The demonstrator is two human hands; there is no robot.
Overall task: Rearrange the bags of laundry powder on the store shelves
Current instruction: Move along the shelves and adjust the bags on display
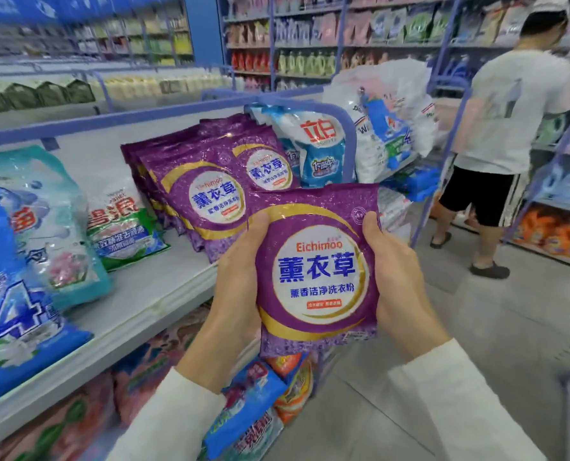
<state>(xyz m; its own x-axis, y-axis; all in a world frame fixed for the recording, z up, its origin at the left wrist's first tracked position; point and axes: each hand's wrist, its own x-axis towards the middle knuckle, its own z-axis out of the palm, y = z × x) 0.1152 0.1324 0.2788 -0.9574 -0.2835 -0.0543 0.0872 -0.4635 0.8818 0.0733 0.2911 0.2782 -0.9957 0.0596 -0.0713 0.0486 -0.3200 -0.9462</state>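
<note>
Hands (237,281) clasping purple bag (317,274), either side

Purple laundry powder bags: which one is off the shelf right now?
The purple bag gripped between left hand and right hand, out in front; the other purple bags lean in rows on the shelf.

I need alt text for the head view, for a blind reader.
The left hand and right hand hold a purple bag before a shelf. Matching purple bags lean in a row on it, with blue bags beside them.
</note>
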